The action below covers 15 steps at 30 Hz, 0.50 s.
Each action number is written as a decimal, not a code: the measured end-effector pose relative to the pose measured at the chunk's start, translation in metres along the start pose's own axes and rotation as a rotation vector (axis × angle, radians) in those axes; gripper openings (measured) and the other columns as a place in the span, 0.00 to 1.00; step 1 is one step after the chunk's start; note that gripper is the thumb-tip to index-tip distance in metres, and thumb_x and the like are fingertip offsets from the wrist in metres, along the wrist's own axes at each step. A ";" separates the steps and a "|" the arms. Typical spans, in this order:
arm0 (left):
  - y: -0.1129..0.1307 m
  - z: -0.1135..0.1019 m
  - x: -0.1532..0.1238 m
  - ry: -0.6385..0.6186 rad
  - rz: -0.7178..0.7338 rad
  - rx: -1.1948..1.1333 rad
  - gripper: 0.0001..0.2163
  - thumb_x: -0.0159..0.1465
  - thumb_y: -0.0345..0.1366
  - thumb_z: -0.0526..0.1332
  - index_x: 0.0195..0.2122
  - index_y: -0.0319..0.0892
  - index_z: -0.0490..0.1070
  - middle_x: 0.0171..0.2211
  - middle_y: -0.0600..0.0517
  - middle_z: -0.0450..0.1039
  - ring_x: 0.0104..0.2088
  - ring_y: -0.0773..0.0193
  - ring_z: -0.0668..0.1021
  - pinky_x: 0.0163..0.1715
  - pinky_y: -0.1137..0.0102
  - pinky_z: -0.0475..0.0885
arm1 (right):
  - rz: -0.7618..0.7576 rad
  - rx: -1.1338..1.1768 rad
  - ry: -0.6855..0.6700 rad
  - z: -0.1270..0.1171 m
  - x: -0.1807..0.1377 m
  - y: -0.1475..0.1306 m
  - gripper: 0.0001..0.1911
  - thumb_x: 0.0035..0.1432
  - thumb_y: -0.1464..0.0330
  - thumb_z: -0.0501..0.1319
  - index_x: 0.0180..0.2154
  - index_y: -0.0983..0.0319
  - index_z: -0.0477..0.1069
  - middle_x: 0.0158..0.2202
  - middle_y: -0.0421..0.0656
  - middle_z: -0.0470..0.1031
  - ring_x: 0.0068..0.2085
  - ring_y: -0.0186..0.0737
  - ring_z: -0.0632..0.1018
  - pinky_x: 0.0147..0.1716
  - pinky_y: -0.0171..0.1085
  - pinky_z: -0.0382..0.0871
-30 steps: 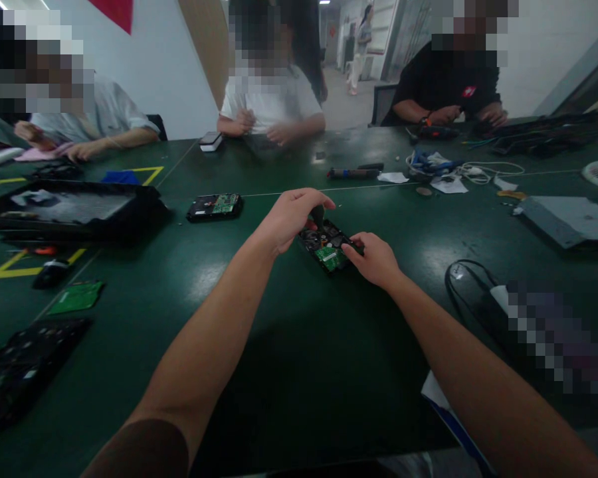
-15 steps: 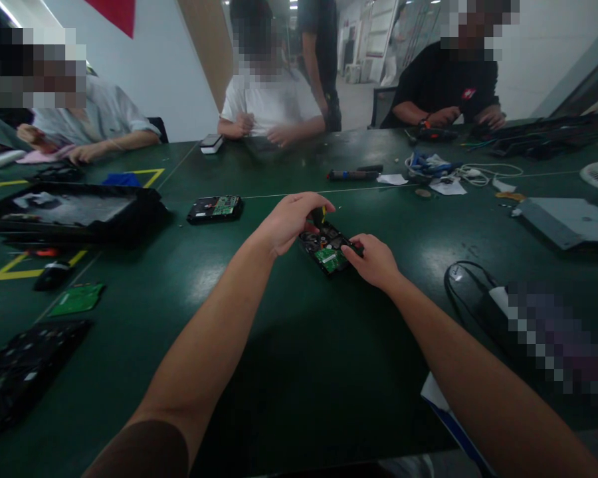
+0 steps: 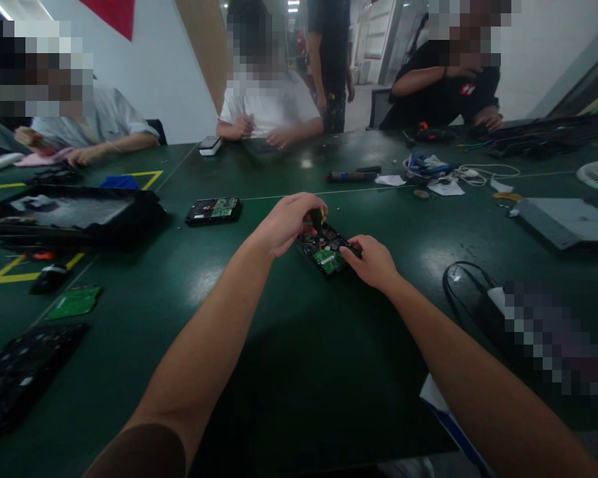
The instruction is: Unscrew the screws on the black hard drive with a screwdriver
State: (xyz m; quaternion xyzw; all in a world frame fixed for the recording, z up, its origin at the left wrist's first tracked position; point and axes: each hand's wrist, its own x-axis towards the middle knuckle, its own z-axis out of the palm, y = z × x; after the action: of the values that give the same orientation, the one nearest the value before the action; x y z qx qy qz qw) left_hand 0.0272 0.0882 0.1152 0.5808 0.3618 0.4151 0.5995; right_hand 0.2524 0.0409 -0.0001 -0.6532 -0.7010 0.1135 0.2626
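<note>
A black hard drive [image 3: 327, 249] with a green circuit board lies face up on the dark green table [image 3: 299, 345], in the middle of the view. My left hand [image 3: 288, 222] is closed round the dark handle of a screwdriver [image 3: 317, 218] that stands on the drive's far end. My right hand [image 3: 371, 261] grips the drive's near right edge with its fingers curled on it.
A second hard drive [image 3: 214, 210] lies to the left, beside a black tray [image 3: 64, 216]. A green board [image 3: 74, 302] and a black panel [image 3: 20, 375] sit at the near left. Cables [image 3: 471, 292], tools and a grey case [image 3: 568, 222] lie right. Several people sit across the table.
My hands and the drive have stayed almost still. Across the table, a person in black has raised an arm to the head, and someone standing behind has come nearer.
</note>
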 end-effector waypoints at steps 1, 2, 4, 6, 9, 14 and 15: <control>0.001 0.000 0.000 0.005 0.019 0.032 0.08 0.61 0.38 0.64 0.34 0.38 0.77 0.41 0.44 0.79 0.40 0.62 0.78 0.30 0.72 0.70 | -0.005 -0.003 0.003 0.000 0.000 0.000 0.18 0.70 0.53 0.60 0.48 0.59 0.77 0.47 0.49 0.79 0.43 0.47 0.78 0.39 0.44 0.70; 0.001 0.000 -0.001 0.007 0.035 0.054 0.08 0.61 0.38 0.63 0.34 0.38 0.77 0.42 0.44 0.78 0.40 0.62 0.77 0.29 0.72 0.70 | -0.007 -0.006 0.006 0.001 0.000 0.001 0.17 0.70 0.53 0.61 0.48 0.59 0.77 0.47 0.49 0.79 0.43 0.47 0.78 0.39 0.44 0.69; 0.003 0.000 -0.003 -0.008 0.041 0.068 0.08 0.62 0.38 0.63 0.35 0.38 0.78 0.42 0.44 0.78 0.40 0.62 0.77 0.29 0.72 0.70 | -0.002 -0.007 0.006 0.001 0.000 0.001 0.17 0.70 0.53 0.61 0.48 0.59 0.77 0.47 0.49 0.79 0.44 0.47 0.78 0.39 0.43 0.69; 0.005 0.002 -0.005 -0.031 0.007 0.049 0.09 0.63 0.39 0.63 0.37 0.39 0.77 0.40 0.44 0.78 0.39 0.61 0.78 0.27 0.72 0.69 | 0.005 -0.007 0.000 0.000 0.000 0.000 0.18 0.70 0.53 0.61 0.49 0.59 0.76 0.48 0.49 0.79 0.43 0.47 0.78 0.39 0.43 0.69; 0.006 0.004 -0.006 -0.042 -0.052 -0.006 0.09 0.64 0.40 0.64 0.39 0.40 0.74 0.36 0.44 0.80 0.36 0.60 0.81 0.25 0.72 0.68 | 0.016 -0.012 -0.005 -0.001 0.000 -0.001 0.17 0.70 0.53 0.61 0.49 0.59 0.76 0.47 0.48 0.80 0.43 0.46 0.78 0.39 0.43 0.69; 0.006 0.005 -0.006 -0.035 -0.044 -0.061 0.08 0.63 0.39 0.64 0.37 0.40 0.72 0.37 0.44 0.81 0.39 0.59 0.82 0.32 0.69 0.75 | 0.013 -0.019 0.002 0.000 0.000 0.000 0.18 0.70 0.53 0.61 0.49 0.59 0.76 0.47 0.47 0.80 0.42 0.44 0.78 0.39 0.42 0.69; 0.006 0.004 -0.005 -0.033 -0.027 -0.043 0.08 0.63 0.39 0.64 0.37 0.40 0.73 0.38 0.44 0.80 0.39 0.59 0.81 0.32 0.70 0.75 | 0.011 -0.019 0.001 0.000 0.000 0.000 0.17 0.70 0.53 0.61 0.49 0.58 0.76 0.47 0.47 0.79 0.42 0.44 0.78 0.39 0.42 0.68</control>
State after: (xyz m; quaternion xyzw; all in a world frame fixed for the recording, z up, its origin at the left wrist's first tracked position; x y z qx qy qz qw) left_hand 0.0285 0.0814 0.1208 0.5696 0.3505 0.4053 0.6233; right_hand 0.2525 0.0406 0.0002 -0.6598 -0.6982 0.1079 0.2560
